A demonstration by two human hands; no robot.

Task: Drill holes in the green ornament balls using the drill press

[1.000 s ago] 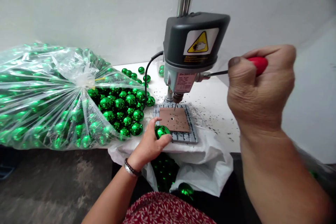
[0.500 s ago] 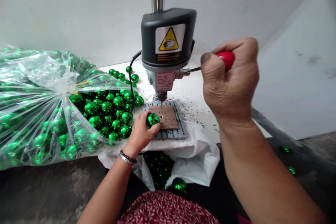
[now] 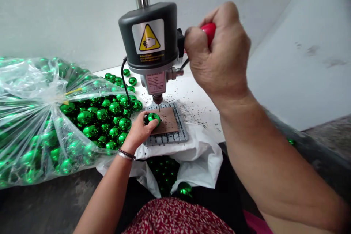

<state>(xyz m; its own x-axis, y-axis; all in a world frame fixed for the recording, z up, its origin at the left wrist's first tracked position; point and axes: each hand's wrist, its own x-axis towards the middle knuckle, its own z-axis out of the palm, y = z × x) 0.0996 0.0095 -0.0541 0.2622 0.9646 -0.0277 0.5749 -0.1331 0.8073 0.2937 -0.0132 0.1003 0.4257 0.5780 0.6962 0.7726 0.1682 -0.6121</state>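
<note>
Between the thumb and fingers of my left hand (image 3: pixel 141 128) is a shiny green ball (image 3: pixel 154 118), held over the left part of a brown board (image 3: pixel 170 122). The board lies on the slotted grey base (image 3: pixel 182 137) of a small drill press (image 3: pixel 149 38). Its thin drill bit (image 3: pixel 159 108) points down just behind and to the right of the ball, apart from it as far as I can see. My right hand (image 3: pixel 222 51) is wrapped round the red knob (image 3: pixel 208 33) of the press's feed lever, up to the right of the motor housing.
A clear plastic bag (image 3: pixel 33 131) full of green balls spreads over the left side, with several loose balls by its mouth. Dark shavings (image 3: pixel 197 106) litter the white table. In front, a white sack (image 3: pixel 203 164) holds more balls, and one ball (image 3: pixel 184 188) sits at its edge.
My right hand has raised the lever's red knob relative to the press. The left hand has brought the ball inward over the board, nearer the bit. The whole view has shifted slightly.
</note>
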